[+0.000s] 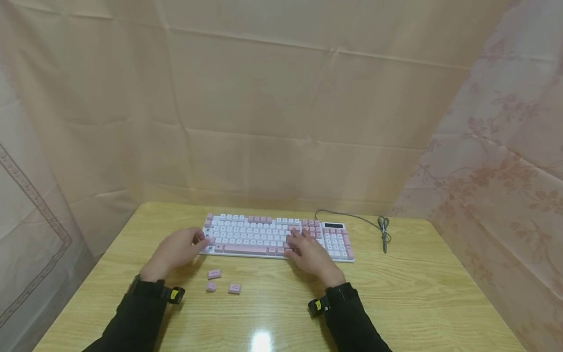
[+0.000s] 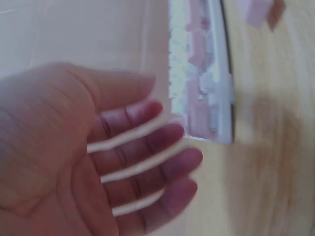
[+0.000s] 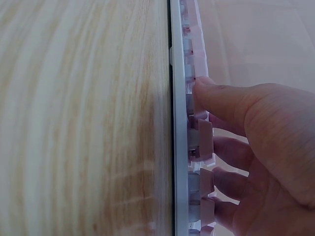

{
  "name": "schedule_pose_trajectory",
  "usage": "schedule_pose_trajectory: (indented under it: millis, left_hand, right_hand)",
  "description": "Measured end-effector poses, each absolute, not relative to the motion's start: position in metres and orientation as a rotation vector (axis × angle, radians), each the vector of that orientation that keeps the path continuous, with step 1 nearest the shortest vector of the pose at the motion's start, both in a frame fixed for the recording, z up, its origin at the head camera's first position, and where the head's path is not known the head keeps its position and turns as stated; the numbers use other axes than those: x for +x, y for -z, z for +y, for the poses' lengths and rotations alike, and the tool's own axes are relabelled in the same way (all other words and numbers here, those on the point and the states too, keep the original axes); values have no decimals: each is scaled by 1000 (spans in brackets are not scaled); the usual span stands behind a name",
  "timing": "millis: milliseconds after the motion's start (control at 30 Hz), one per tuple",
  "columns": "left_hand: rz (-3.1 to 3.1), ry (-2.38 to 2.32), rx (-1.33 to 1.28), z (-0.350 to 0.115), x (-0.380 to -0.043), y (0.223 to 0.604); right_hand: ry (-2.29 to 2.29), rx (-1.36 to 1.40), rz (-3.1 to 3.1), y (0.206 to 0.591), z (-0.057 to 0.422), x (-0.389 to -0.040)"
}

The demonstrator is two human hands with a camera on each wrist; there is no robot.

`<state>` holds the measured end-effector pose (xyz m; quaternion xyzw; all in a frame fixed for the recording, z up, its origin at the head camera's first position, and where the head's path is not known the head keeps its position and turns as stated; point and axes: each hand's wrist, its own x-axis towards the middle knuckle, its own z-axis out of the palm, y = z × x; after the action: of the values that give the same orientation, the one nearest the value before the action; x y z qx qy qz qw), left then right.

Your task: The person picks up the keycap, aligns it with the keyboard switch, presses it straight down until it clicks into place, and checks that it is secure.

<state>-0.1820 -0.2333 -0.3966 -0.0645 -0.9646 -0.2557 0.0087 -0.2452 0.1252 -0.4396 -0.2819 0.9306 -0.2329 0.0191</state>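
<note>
pink-and-white keyboard lies beneath the right hand.

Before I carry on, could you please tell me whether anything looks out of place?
Yes: three pink keycaps lie loose on the table, in front of the left part of the keyboard, which looks odd because keycaps normally sit on it.
</note>
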Motion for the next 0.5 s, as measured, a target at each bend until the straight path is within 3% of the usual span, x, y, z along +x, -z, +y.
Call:
schedule_pose_trajectory:
  millis: [500]
  left_hand:
    - [-2958, 1058, -789, -202, -174, 379]
  right_hand:
    - [718, -872, 2892, 437, 126, -244]
